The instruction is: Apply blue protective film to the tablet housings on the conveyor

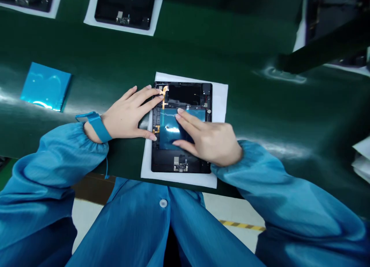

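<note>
An opened black tablet housing (167,159) lies on a white sheet (221,101) in front of me. Set in its middle is a shiny blue film-covered rectangle (167,138). My right hand (212,140) rests on that rectangle, its extended fingers touching the surface and the thumb lower down. My left hand (131,113) lies along the housing's left edge with fingers spread, the fingertips near an orange flex cable (164,97). A small circuit board (180,165) sits at the housing's lower end. Neither hand holds anything.
A stack of blue film squares (46,86) lies at the left. Other tablet housings (125,9) on white sheets lie along the back. A dark bar (323,43) juts in at the upper right, and white papers (362,159) are at the right edge of the green table (245,101).
</note>
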{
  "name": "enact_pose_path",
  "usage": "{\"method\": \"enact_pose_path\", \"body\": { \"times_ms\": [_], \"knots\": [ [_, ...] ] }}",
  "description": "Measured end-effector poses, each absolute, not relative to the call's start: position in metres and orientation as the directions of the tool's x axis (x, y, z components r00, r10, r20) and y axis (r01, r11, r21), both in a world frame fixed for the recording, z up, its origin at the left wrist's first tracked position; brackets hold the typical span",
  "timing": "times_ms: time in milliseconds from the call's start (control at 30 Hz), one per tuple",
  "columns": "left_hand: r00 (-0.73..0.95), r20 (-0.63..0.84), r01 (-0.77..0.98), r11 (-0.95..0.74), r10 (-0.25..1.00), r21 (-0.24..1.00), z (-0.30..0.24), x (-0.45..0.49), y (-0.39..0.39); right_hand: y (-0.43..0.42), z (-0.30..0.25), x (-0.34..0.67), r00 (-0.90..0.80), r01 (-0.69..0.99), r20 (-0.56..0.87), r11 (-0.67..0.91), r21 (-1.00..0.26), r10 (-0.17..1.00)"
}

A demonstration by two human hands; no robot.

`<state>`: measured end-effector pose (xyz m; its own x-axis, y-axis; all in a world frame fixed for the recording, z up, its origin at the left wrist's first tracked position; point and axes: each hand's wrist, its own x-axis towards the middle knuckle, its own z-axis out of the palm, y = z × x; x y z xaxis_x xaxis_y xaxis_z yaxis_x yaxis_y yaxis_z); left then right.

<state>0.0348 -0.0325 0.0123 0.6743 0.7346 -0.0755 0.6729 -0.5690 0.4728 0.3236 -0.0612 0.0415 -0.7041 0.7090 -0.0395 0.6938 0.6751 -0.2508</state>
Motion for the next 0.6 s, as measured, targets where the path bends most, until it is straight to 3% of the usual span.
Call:
{"method": "enact_pose_path", "body": {
  "times_ms": [200,400,600],
  "knots": [
    [0.668,-0.09,0.682,-0.559,0.739,0.471,0.014,0.036,-0.032,-0.094,0.047,0.331,-0.884,0.441,0.016,0.844,-0.306,0.468],
    [0.673,-0.111,0.693,-0.572,0.731,0.439,0.015,0.036,-0.031,-0.061,0.037,0.355,-0.644,0.748,-0.006,0.628,-0.216,0.765],
    [0.652,-0.162,0.733,-0.563,0.74,0.382,0.023,0.034,-0.032,-0.09,0.046,0.364,-0.73,0.676,-0.015,0.719,-0.164,0.683]
  ]
}}
